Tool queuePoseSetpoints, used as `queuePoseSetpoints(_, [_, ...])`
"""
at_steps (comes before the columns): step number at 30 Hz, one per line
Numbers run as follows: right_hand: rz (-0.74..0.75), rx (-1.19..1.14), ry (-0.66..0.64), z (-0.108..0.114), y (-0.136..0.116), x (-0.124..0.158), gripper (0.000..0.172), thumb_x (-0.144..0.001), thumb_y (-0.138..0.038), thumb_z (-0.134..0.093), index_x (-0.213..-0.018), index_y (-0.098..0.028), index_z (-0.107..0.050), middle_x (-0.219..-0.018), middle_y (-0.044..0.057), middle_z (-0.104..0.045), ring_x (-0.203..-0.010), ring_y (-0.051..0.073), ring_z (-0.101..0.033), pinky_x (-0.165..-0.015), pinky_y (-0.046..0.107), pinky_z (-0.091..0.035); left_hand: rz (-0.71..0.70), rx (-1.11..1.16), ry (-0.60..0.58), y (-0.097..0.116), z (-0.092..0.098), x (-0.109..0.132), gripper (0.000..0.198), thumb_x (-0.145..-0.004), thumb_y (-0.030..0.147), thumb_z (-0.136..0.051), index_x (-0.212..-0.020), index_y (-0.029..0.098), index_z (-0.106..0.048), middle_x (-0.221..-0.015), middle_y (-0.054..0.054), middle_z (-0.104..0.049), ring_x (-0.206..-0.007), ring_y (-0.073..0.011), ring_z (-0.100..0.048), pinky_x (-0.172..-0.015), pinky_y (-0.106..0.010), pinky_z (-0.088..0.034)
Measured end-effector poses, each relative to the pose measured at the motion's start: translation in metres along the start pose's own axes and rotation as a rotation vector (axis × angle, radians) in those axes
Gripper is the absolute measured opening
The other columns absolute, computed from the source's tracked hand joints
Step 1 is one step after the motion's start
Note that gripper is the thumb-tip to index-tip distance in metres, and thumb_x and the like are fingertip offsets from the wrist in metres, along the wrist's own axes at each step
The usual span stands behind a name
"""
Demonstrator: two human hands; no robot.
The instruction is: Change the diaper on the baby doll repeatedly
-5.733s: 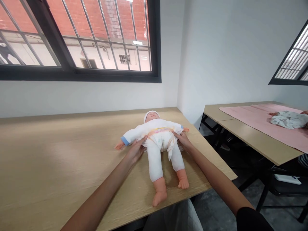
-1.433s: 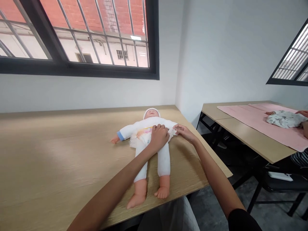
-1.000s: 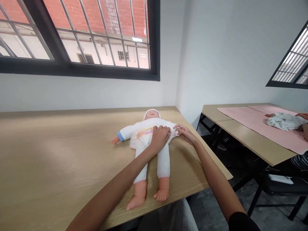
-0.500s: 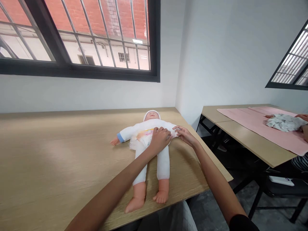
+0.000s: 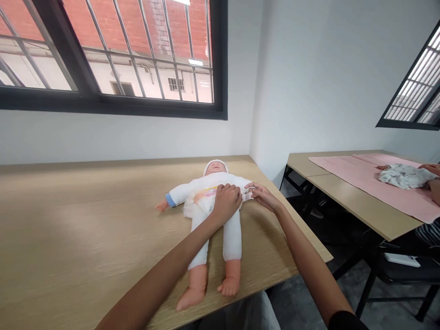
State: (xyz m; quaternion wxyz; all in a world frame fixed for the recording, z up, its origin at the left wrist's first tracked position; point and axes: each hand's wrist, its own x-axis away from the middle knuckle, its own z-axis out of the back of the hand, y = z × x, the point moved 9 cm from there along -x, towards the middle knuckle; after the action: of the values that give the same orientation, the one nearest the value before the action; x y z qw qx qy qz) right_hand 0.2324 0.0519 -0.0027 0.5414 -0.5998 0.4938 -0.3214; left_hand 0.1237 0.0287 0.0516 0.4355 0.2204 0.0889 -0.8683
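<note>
A baby doll (image 5: 220, 229) in white clothes and a white cap lies on its back on the wooden table (image 5: 85, 215), feet towards me. A printed diaper (image 5: 202, 198) wraps its waist. My left hand (image 5: 226, 201) rests palm down on the doll's belly over the diaper, fingers curled against it. My right hand (image 5: 261, 195) sits at the doll's right side by the waist, fingertips pinching the diaper's side flap (image 5: 246, 195).
A second table (image 5: 357, 197) to the right carries a pink cloth (image 5: 378, 181) with another doll in patterned clothing (image 5: 402, 175); another person's hand (image 5: 433, 183) is beside it. A gap with dark floor separates the tables. White walls and barred windows stand behind.
Earlier both hands held the diaper at the doll's two hips. My left hand has since moved onto the belly and my right hand went to the side flap; over the last second little shifts.
</note>
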Motion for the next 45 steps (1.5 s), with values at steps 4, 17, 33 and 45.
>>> queuePoseSetpoints(4, [0.014,-0.015,-0.009,0.000,-0.001,0.000,0.030,-0.066,-0.022,-0.069,-0.096,-0.020,-0.062,-0.069,-0.004,-0.054,-0.065,0.010,-0.048,-0.065,0.021,-0.037,0.010,0.021,0.008,0.000,0.004,0.000,0.015,-0.090,0.016,-0.042,-0.089,0.019,-0.057,-0.094,-0.007,-0.065,-0.091,-0.0220,-0.054,-0.081,-0.037,-0.031])
queuePoseSetpoints(17, [0.030,-0.103,0.055,0.004,0.000,0.000,0.032,-0.067,-0.023,-0.070,-0.097,-0.020,-0.061,-0.064,-0.005,-0.053,-0.063,0.009,-0.050,-0.067,0.021,-0.042,-0.080,0.009,-0.060,0.007,-0.001,0.000,0.025,-0.088,0.014,-0.044,-0.083,0.017,-0.069,-0.093,-0.007,-0.070,-0.098,-0.0240,-0.054,-0.089,-0.043,-0.032])
queuePoseSetpoints(33, [0.034,-0.140,0.185,0.009,-0.006,0.002,0.031,-0.063,-0.021,-0.071,-0.091,-0.018,-0.061,-0.062,-0.007,-0.049,-0.061,0.008,-0.049,-0.069,0.025,-0.049,-0.270,-0.219,0.105,0.037,0.014,0.010,0.023,-0.091,0.020,-0.044,-0.085,0.014,-0.065,-0.088,-0.009,-0.066,-0.090,-0.0251,-0.058,-0.098,-0.046,-0.035])
queuePoseSetpoints(45, [0.046,-0.134,0.186,0.011,-0.009,0.001,0.029,-0.062,-0.018,-0.069,-0.090,-0.019,-0.061,-0.064,-0.007,-0.050,-0.063,0.009,-0.052,-0.069,0.025,-0.051,-0.231,-0.154,-0.081,0.033,0.001,0.010,0.027,-0.091,0.024,-0.046,-0.090,0.012,-0.071,-0.093,-0.011,-0.072,-0.112,-0.0280,-0.054,-0.105,-0.050,-0.029])
